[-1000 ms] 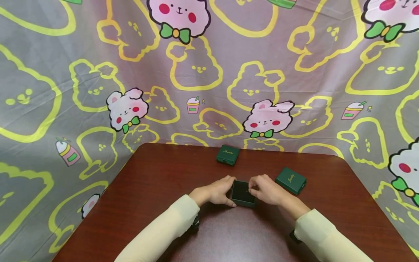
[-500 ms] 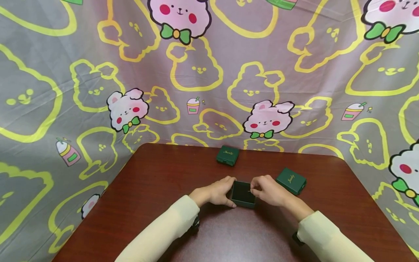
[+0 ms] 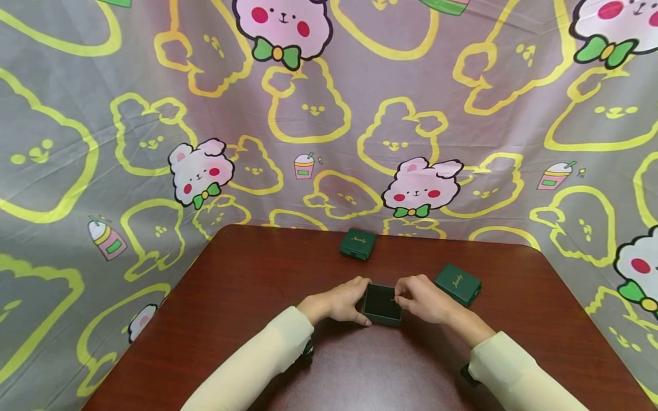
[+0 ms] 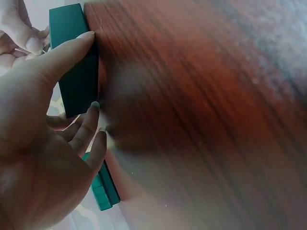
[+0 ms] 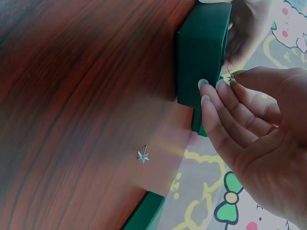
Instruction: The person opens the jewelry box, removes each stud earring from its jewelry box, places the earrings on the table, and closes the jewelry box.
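Pinched between thumb and forefinger in the right grip (image 3: 424, 299), a tiny metallic stud (image 5: 231, 77) with a thin pin is held over the right part of an open-topped green box (image 3: 381, 319) — its finer shape is too small to be made out. By the left grip (image 3: 336, 301) the box is clasped at its left end, the thumb laid against the near wall and the other fingertips set on the far side. Whether the right hand's lower fingertips are pressed to the box cannot be told.

On the reddish-brown worktop (image 3: 277, 262), a star-shaped piece (image 5: 143, 156) with its own pin is seen from the right wrist, lying between the open box and another green one. Two closed boxes are marked with gold script: the far closed box (image 3: 357, 244) is placed near the back edge, the right closed box (image 3: 459, 283) just beyond the right hand — both forearms are covered by pale sleeves (image 3: 257, 359). Behind, a patterned curtain (image 3: 313, 148) is hung.
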`<state>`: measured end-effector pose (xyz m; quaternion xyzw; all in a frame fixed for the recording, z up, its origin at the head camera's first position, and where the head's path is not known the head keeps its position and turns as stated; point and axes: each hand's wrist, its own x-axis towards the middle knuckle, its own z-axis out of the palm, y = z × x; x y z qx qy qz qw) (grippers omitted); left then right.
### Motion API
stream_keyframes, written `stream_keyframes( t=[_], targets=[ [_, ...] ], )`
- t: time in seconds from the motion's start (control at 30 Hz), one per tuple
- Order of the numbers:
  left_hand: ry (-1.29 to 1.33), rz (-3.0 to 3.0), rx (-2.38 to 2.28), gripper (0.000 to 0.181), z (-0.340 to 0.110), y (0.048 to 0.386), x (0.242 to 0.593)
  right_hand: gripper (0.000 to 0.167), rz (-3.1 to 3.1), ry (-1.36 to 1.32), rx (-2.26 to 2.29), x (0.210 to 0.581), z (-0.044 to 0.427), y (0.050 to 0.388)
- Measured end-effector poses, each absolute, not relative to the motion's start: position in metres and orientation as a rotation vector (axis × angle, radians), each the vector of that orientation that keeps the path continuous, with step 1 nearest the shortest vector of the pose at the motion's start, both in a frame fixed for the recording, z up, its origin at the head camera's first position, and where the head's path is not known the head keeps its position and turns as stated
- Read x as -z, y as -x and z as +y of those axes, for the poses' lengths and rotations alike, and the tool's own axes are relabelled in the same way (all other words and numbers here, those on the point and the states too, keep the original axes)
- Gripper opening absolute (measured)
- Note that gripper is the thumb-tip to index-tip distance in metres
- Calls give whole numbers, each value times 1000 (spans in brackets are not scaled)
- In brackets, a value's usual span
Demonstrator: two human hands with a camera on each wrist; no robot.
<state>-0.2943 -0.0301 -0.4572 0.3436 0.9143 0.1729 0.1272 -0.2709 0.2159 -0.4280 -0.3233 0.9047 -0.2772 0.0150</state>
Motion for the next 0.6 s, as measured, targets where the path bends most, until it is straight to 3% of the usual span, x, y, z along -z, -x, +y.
stream_keyframes(
  t=[0.6],
  targets=[
    [-980, 2665, -506, 91, -29, 293, 455, 11, 2810, 966, 827, 428, 230, 268]
  ],
)
